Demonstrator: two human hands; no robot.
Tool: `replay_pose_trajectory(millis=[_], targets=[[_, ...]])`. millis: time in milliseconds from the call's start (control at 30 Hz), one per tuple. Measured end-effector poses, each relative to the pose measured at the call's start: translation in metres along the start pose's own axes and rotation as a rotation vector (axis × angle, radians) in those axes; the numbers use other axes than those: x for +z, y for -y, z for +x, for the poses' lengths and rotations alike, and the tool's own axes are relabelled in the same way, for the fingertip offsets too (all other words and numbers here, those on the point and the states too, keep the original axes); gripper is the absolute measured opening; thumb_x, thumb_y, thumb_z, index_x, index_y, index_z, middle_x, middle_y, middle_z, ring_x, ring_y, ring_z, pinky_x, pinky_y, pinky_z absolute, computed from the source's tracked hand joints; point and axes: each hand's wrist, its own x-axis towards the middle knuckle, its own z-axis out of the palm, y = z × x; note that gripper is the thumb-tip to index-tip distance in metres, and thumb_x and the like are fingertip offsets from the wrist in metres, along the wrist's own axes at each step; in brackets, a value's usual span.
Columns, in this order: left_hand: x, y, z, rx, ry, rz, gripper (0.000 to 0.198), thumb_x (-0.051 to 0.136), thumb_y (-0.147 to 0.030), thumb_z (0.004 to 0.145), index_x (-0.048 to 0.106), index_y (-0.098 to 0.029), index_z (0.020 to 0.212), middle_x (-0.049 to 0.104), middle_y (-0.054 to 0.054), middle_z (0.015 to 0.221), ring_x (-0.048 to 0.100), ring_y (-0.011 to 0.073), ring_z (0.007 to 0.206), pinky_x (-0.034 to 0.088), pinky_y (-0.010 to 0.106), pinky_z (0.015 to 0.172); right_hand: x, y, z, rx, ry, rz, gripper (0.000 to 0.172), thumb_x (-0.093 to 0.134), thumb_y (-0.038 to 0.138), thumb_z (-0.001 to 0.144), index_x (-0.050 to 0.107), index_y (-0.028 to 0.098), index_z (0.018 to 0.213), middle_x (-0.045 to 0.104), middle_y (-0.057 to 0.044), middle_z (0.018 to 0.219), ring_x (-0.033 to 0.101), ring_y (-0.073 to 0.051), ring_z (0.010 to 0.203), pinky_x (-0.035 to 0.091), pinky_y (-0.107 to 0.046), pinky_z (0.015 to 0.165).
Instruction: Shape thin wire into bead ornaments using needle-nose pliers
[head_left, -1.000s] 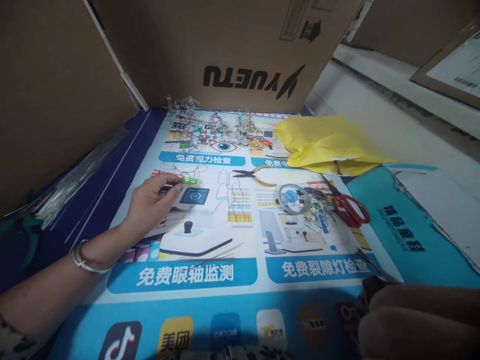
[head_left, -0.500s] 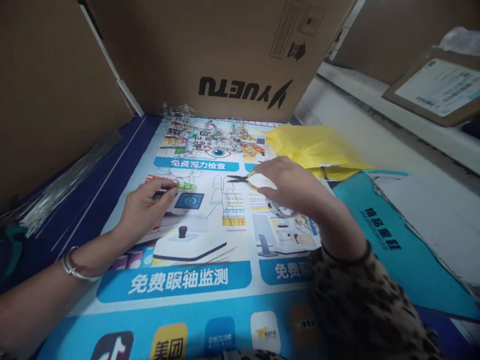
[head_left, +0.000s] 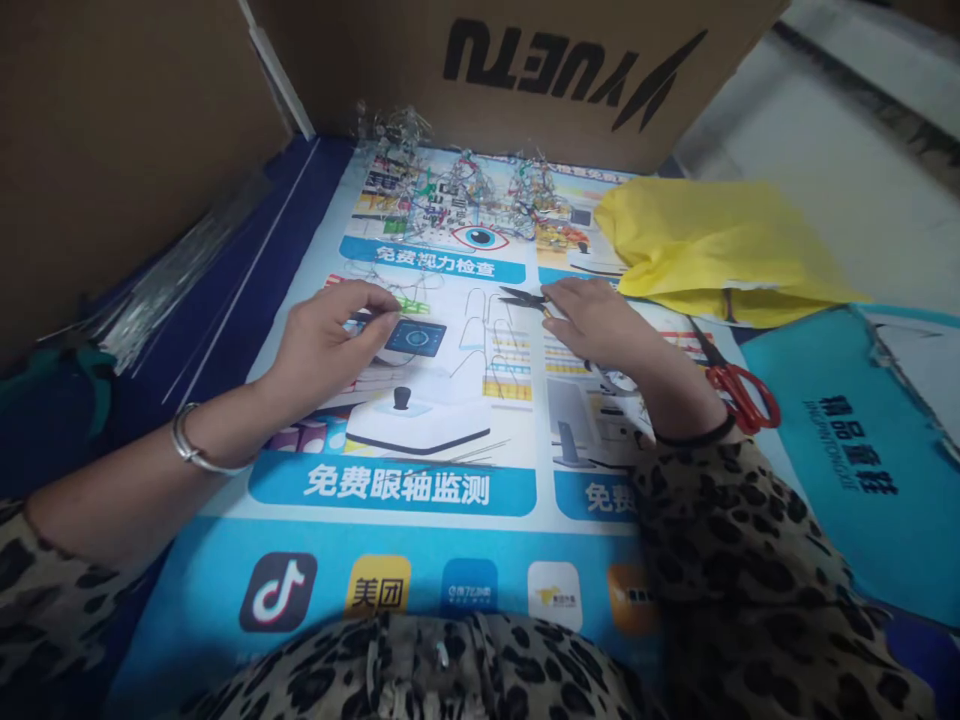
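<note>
My left hand (head_left: 330, 335) rests on the printed poster (head_left: 420, 490), its fingers curled and pinched on a thin wire piece with green beads (head_left: 409, 303) at its far end. My right hand (head_left: 596, 322) lies over the handles of the small yellow-handled pliers (head_left: 523, 296); only the dark jaws stick out to the left of my fingers. Bent wire loops (head_left: 480, 320) lie on the poster between my two hands.
A heap of beaded wire pieces (head_left: 465, 195) sits at the poster's far edge by the cardboard box (head_left: 570, 70). A yellow bag (head_left: 712, 245) and red-handled scissors (head_left: 739, 385) lie to the right. Straight wires (head_left: 165, 285) lie at the left beside another cardboard wall.
My right hand came in from the lower right, reached the pliers and closed over their handles. My left hand stayed on the beaded wire. The view tilted down.
</note>
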Motion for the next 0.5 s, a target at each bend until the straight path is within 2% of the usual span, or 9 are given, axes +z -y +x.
replay_pose_trajectory(millis=[67,133,200,300,367,500], targets=[[-0.006,-0.01,-0.004,0.039,0.123,0.023,0.008,0.055,-0.028,0.078,0.062,-0.027,0.082,0.066,-0.002,0.082,0.061,0.0164,0.08,0.047,0.029,0.076,-0.001,0.002,-0.001,0.006,-0.011,-0.023,0.05,0.03,0.04,0.089,0.04,0.013,0.129,0.045,-0.015,0.13,0.041,-0.032,0.114,0.032,-0.047,0.091],[-0.01,-0.021,-0.013,0.137,0.328,0.026,0.01,0.053,-0.027,0.079,0.062,-0.026,0.077,0.066,-0.002,0.076,0.06,0.0156,0.074,0.046,0.028,0.07,0.0,0.005,-0.002,0.016,-0.021,-0.045,0.048,0.029,0.039,0.089,0.041,0.013,0.128,0.046,-0.015,0.127,0.042,-0.032,0.111,0.032,-0.047,0.089],[-0.01,-0.031,-0.024,0.274,0.529,0.075,0.011,0.052,-0.03,0.081,0.063,-0.026,0.081,0.066,-0.001,0.08,0.059,0.0171,0.078,0.043,0.031,0.076,0.0,0.008,-0.003,0.021,-0.028,-0.058,0.047,0.029,0.038,0.089,0.042,0.013,0.127,0.048,-0.016,0.125,0.042,-0.032,0.109,0.031,-0.046,0.088],[-0.007,-0.043,-0.041,0.349,0.73,0.17,0.016,0.054,-0.033,0.082,0.062,-0.025,0.093,0.065,0.003,0.088,0.057,0.0204,0.085,0.04,0.034,0.076,0.0,0.012,-0.004,0.033,-0.039,-0.079,0.047,0.029,0.037,0.089,0.041,0.013,0.127,0.048,-0.017,0.123,0.042,-0.033,0.107,0.032,-0.046,0.086],[-0.004,-0.048,-0.049,0.363,0.782,0.217,0.016,0.053,-0.031,0.083,0.061,-0.022,0.095,0.063,0.005,0.091,0.055,0.0219,0.088,0.039,0.035,0.077,-0.002,0.015,-0.004,0.049,-0.041,-0.094,0.047,0.028,0.036,0.089,0.041,0.012,0.127,0.048,-0.018,0.122,0.042,-0.034,0.106,0.032,-0.046,0.084],[0.0,-0.049,-0.054,0.389,0.785,0.274,0.015,0.049,-0.03,0.086,0.06,-0.02,0.089,0.061,0.005,0.088,0.053,0.0215,0.083,0.037,0.036,0.075,-0.003,0.018,-0.005,0.057,-0.035,-0.109,0.046,0.028,0.035,0.09,0.041,0.01,0.127,0.049,-0.018,0.121,0.042,-0.034,0.105,0.032,-0.045,0.083]])
